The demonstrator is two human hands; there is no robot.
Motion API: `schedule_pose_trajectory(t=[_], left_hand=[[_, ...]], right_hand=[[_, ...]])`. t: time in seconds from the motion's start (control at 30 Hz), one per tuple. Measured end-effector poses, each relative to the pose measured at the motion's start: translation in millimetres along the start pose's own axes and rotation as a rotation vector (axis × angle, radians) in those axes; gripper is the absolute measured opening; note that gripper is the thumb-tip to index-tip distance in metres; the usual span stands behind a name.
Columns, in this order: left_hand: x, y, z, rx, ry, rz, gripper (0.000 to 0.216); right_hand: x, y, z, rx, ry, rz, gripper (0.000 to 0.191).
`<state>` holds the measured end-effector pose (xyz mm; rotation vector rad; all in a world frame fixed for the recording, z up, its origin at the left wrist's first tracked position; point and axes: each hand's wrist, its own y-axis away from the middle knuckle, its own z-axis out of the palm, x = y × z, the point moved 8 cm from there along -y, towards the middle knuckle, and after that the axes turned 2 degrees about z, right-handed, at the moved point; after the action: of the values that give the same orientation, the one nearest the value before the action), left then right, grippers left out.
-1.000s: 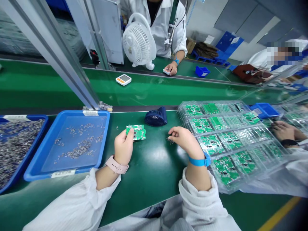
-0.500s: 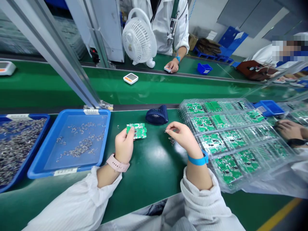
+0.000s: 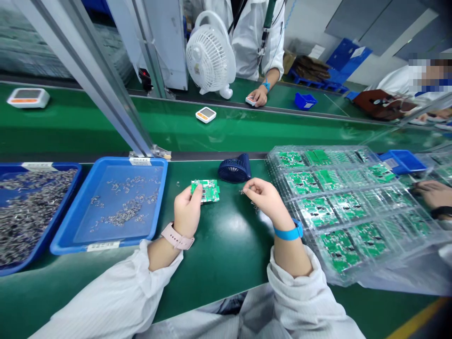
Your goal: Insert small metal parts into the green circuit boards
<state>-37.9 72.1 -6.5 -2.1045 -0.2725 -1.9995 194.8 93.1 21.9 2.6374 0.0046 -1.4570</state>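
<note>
My left hand grips a green circuit board by its left end, thumb on top. White and dark components show on its face. My right hand is closed in a pinch just right of the board, apart from it. At its fingertips is a tiny metal clip-like part, too small to make out fully. Beneath that hand, a small heap of similar metal parts lies on the green table, partly hidden by the fingers.
Left are a blue tray and a fuller blue bin of small metal parts. Right stands a clear tray stack with circuit boards. A navy mini fan sits ahead. Beyond runs a green belt with white devices. Co-workers' hands are nearby.
My right hand has moved slightly left, away from the small heap, toward the board. My left hand keeps the board in place. The white devices on the belt have shifted right.
</note>
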Motion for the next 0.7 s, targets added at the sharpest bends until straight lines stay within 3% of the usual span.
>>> schedule_pose_trajectory(t=[0.1, 0.2, 0.3, 0.47, 0.6, 0.7], left_hand=[[1, 0, 0, -0.003, -0.009, 0.009, 0.037], [0, 0, -1, 0.002, -0.016, 0.006, 0.035], [-1, 0, -1, -0.004, -0.018, 0.004, 0.034], [3, 0, -1, 0.001, -0.022, 0.017, 0.036], [5, 0, -1, 0.004, -0.018, 0.017, 0.037], [4, -1, 0, 0.0, -0.01, 0.012, 0.036]], right_hand=[[-2, 0, 3, -0.042, -0.021, -0.006, 0.013], [-1, -2, 1, 0.02, 0.135, -0.001, 0.009], [2, -3, 2, 0.02, 0.117, 0.004, 0.012], [6, -6, -7, 0.136, 0.113, 0.024, 0.007], [8, -8, 1, 0.058, -0.134, 0.043, 0.007], [8, -7, 10, -0.039, -0.121, 0.039, 0.006]])
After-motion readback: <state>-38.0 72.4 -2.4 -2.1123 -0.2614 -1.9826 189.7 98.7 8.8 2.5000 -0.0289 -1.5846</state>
